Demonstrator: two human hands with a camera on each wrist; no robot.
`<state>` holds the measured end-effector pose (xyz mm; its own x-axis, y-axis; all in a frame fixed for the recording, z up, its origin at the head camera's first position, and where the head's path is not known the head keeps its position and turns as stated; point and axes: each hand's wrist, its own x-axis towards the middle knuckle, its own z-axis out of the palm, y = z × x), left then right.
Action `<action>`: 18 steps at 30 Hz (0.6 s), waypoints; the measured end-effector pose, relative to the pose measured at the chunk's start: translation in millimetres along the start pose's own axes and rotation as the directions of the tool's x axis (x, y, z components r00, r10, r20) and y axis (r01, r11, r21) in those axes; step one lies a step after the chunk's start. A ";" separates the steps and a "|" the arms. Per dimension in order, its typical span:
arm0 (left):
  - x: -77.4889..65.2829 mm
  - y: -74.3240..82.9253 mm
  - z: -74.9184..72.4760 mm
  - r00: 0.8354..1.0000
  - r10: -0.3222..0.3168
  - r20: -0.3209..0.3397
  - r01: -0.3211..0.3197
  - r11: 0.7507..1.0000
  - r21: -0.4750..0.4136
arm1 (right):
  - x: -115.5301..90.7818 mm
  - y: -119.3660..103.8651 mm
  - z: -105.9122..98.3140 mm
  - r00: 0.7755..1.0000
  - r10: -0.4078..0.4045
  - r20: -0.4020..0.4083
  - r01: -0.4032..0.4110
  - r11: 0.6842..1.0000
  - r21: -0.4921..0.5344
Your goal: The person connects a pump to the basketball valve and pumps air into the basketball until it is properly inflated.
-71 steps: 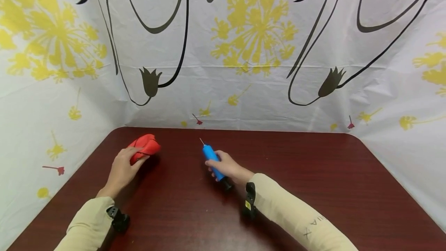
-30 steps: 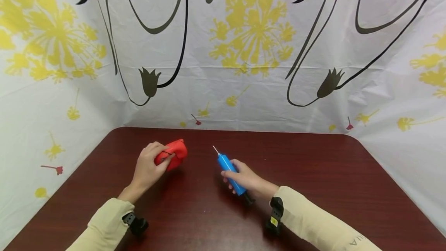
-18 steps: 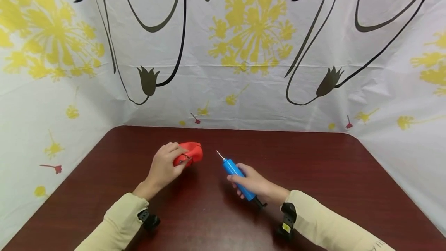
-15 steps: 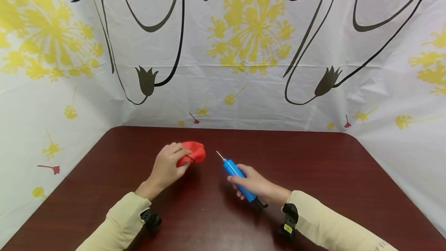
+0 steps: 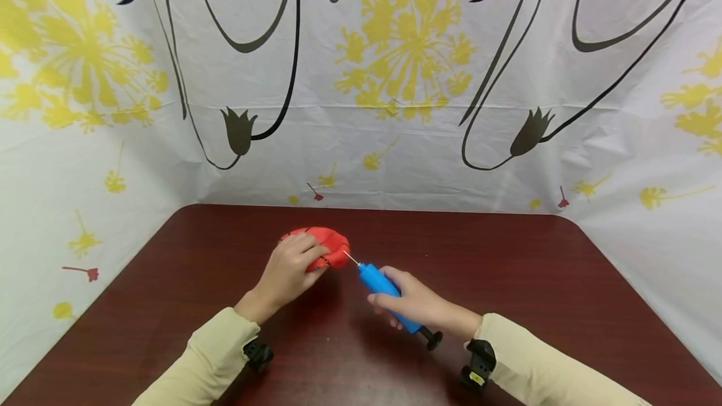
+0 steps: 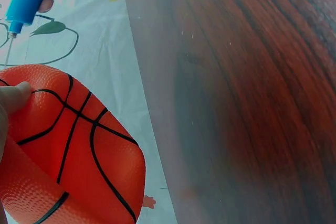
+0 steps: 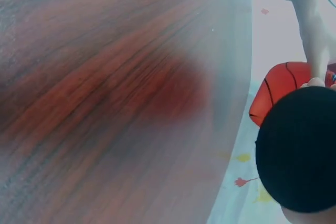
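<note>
A crumpled, deflated orange-red basketball with black seam lines is held above the table by my left hand, fingers over its top and thumb at its lower side. The left wrist view shows the limp ball creased and dented. My right hand grips a blue hand pump around its barrel. Its thin metal needle points up and left, with the tip right at the ball's right side. The pump's black handle end sticks out below the hand, and its round face fills much of the right wrist view.
A dark red-brown wooden table with rounded far corners lies under both hands. Behind and beside it hangs a white cloth printed with yellow flowers and dark stems. Black wrist cameras sit on both sleeves.
My left hand has carried the ball rightward from the table's left side, and more of the ball shows. My right hand moved right and nearer with the pump; the needle tip now meets the ball's edge.
</note>
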<state>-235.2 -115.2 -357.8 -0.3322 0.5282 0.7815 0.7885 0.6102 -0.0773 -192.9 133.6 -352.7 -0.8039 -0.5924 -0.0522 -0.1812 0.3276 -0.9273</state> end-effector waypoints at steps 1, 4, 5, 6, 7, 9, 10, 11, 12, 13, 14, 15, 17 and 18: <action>0.7 0.4 0.3 1.000 0.002 0.001 -0.002 1.000 -0.002 | -0.2 -0.6 -0.1 1.000 -0.003 0.003 0.003 1.000 -0.006; 2.3 1.5 0.2 1.000 0.011 0.009 -0.011 1.000 0.009 | -0.7 -2.7 -0.4 1.000 0.002 0.018 -0.002 1.000 -0.028; 2.7 1.9 0.0 1.000 0.014 0.013 -0.015 1.000 0.013 | -0.9 -3.4 -0.7 1.000 0.004 0.023 -0.003 0.999 -0.040; 3.0 2.3 -0.3 1.000 0.015 0.020 -0.016 1.000 0.019 | -1.2 -4.3 -0.9 1.000 0.005 0.029 -0.004 0.999 -0.051; 3.4 2.7 -0.5 1.000 0.016 0.026 -0.017 1.000 0.024 | -1.5 -5.0 -1.1 0.999 0.008 0.033 -0.006 0.998 -0.064; 4.3 3.5 -1.3 0.999 0.010 0.039 -0.011 0.999 0.032 | -2.2 -6.3 -1.5 0.999 0.009 0.043 -0.006 0.997 -0.082; 4.8 3.9 -1.7 0.999 0.004 0.044 -0.006 0.999 0.034 | -2.4 -7.0 -1.6 0.999 0.009 0.049 -0.005 0.996 -0.089; 5.2 4.1 -2.0 0.999 0.000 0.048 -0.001 0.999 0.036 | -2.8 -7.7 -1.6 0.998 0.007 0.055 -0.002 0.995 -0.097; 5.6 4.5 -2.2 0.999 -0.005 0.051 0.003 0.999 0.038 | -3.0 -8.5 -1.5 0.998 0.004 0.061 0.002 0.994 -0.105; 6.1 4.8 -2.4 0.999 -0.008 0.052 0.006 0.999 0.041 | -3.3 -9.3 -1.2 0.998 0.002 0.067 0.006 0.994 -0.112; 6.4 5.1 -2.5 0.999 -0.011 0.052 0.009 0.999 0.044 | -3.4 -10.2 -1.0 0.997 -0.002 0.073 0.011 0.993 -0.118; 6.7 5.4 -2.6 0.999 -0.012 0.052 0.010 0.999 0.049 | -3.6 -11.0 -0.7 0.997 -0.007 0.080 0.017 0.992 -0.125; 7.2 6.0 -2.6 0.999 -0.013 0.052 0.010 0.998 0.057 | -3.8 -12.7 0.1 0.996 -0.012 0.088 0.024 0.991 -0.134; 7.5 6.3 -2.7 0.999 -0.013 0.052 0.010 0.998 0.061 | -3.6 -13.6 0.5 0.996 -0.013 0.090 0.025 0.991 -0.135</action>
<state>-231.4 -109.0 -350.7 -0.3690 0.5498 0.7494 0.7520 0.6504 -0.1069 -187.2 131.0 -340.1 -0.7470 -0.6607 -0.0736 -0.2761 0.4091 -0.8697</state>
